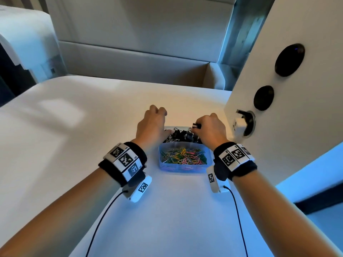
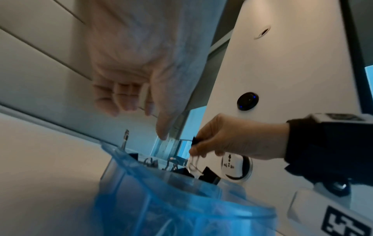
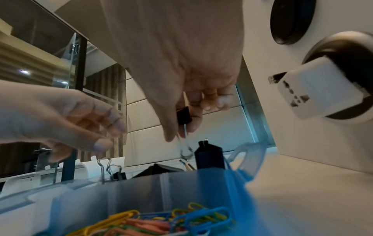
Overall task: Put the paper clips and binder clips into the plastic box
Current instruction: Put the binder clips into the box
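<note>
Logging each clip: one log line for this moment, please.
right hand pinches binder clip above plastic box | left hand open, empty | paper clips in near compartment

white tabletop (image 1: 74,127) fills the middle of the head view, a soft light patch on it at 9 o'clock. beyond its far edge at 12 o'clock, a beige padded bench (image 1: 133,58) with cushioned wall panels (image 1: 141,17) above. at 3 o'clock a white upright panel (image 1: 297,112) carries two round black sockets (image 1: 289,60) and a white plug adapter (image 1: 238,125) in a metal-ringed outlet. bluish light at 4 o'clock. right wrist view: glass partition (image 3: 60,63) with dark frame and ceiling spotlights (image 3: 24,71) at 9 o'clock, striped curtain (image 3: 105,89) beside it.
</note>
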Motion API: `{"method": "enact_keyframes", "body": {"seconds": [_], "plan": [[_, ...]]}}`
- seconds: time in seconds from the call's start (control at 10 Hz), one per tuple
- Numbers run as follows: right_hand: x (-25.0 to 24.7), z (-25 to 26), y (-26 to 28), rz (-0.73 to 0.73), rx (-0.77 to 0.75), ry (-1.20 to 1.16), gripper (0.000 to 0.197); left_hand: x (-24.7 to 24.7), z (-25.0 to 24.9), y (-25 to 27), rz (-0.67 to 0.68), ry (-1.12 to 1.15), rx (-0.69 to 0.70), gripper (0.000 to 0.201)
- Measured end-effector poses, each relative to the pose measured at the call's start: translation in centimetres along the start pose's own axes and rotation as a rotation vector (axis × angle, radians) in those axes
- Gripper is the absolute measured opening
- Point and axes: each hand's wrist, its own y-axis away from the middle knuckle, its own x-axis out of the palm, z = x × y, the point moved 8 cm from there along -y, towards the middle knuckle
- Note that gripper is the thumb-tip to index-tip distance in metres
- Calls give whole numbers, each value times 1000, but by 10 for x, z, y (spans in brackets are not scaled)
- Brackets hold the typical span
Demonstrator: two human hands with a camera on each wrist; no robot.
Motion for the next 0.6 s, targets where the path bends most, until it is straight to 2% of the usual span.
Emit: {"method": "enact_keyframes", "body": {"seconds": [0.1, 0.2, 0.3, 0.4, 0.5, 0.6], "plan": [[5, -6, 0, 29, 17, 10, 40, 8, 20, 11, 162, -67, -132, 90], [0, -12, 7, -24, 45, -34, 45, 30, 32, 19, 416, -10, -211, 77], [-9, -19, 31, -42, 48, -151, 43, 39, 32, 22, 452, 178, -233, 47], [-17, -24, 67, -22, 26, -261, 37, 42, 27, 20, 421, 210, -218, 48], [-31, -28, 103, -47, -7, -394, 28, 39, 25, 22, 412, 240, -220, 67], [-46, -41, 136, -108, 26, -554, 20, 26, 29, 35, 252, 191, -234, 74]]}}
